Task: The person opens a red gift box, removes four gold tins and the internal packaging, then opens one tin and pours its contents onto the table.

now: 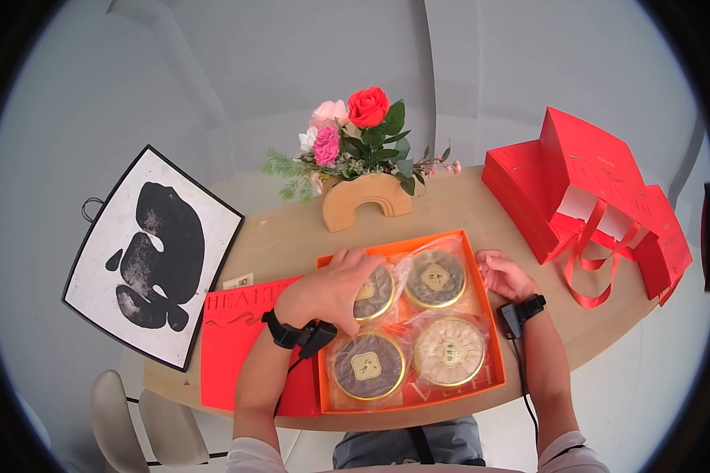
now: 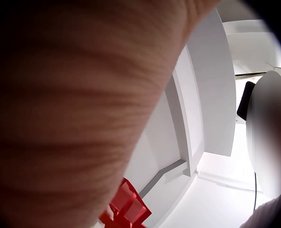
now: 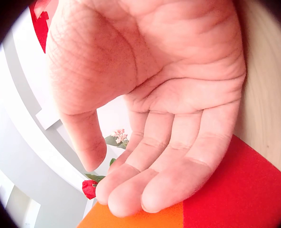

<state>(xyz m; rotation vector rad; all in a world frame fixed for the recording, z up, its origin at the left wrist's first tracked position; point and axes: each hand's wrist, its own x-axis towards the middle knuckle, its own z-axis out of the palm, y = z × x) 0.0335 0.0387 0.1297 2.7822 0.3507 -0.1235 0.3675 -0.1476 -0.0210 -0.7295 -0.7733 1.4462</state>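
An orange-red gift box (image 1: 491,335) holds several round, gold-rimmed jars in clear plastic wrap, each with a cream label. My left hand (image 1: 327,288) reaches over the box's left wall, its fingers and thumb around the upper-left jar (image 1: 377,296) and partly covering it. Below that one sits a dark jar (image 1: 369,366); to the right are another dark jar (image 1: 435,279) and a pale one (image 1: 450,352). Just outside the box's right wall is my right hand (image 1: 506,276). In the right wrist view its fingers (image 3: 171,183) bend loosely, with nothing in the palm.
A red lid (image 1: 248,355) lettered HEALTH lies left of the box, partly under my left forearm. At the back right stands a red gift bag (image 1: 599,169) with ribbon handles. Behind the box are flowers (image 1: 355,142) in a wooden arch vase (image 1: 343,206). A framed picture (image 1: 162,252) lies at left.
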